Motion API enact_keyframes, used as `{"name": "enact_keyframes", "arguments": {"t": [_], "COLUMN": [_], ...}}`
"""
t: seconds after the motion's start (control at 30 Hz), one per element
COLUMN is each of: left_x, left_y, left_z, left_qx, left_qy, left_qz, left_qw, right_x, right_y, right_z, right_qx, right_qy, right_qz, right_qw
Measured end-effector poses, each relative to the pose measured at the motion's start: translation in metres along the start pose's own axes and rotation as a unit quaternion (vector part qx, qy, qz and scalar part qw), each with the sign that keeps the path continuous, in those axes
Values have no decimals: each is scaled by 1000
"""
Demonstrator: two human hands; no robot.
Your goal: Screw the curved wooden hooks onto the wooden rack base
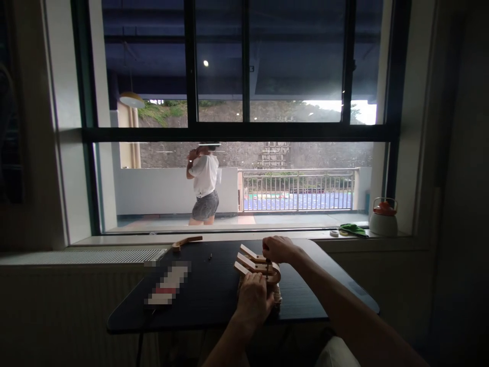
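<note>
On the black table, a wooden piece with several bent light-wood arms and a curved end lies over a woven-looking block. My left hand is closed around its near side and steadies it. Above the curved end, my right hand is closed on the top of a slim dark screwdriver. The screwdriver stands upright, its lower end at the wood; the tip is too small to make out. A loose bent wooden arm lies at the table's far left, and a small dark screw-like piece is nearer the middle.
The black table stands against a window sill. A blurred-out flat object lies on its left. On the sill are a white kettle, a green cloth and tape rolls. Outside the window stands a person.
</note>
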State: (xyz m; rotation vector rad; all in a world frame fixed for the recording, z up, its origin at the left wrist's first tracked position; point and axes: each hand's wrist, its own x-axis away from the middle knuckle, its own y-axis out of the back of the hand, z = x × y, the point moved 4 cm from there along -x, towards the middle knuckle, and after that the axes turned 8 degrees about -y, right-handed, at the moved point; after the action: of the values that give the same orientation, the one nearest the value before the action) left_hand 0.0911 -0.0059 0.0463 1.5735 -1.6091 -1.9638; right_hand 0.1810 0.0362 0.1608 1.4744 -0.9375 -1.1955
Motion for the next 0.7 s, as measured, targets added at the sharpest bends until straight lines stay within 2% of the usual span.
{"name": "enact_keyframes", "arguments": {"t": [0.17,0.5,0.7], "left_x": [0,1,1], "left_y": [0,0,0], "left_z": [-1,0,0], "left_qx": [-2,3,5], "left_qy": [-6,8,2], "left_qz": [1,11,5], "left_qw": [1000,1000,1000], "right_x": [-1,0,-5], "right_y": [-1,0,-2], "right_z": [-1,0,-1], "right_qx": [1,-1,-12], "right_qy": [10,-26,-2], "right_qz": [15,10,25], "right_qw": [1000,1000,1000]}}
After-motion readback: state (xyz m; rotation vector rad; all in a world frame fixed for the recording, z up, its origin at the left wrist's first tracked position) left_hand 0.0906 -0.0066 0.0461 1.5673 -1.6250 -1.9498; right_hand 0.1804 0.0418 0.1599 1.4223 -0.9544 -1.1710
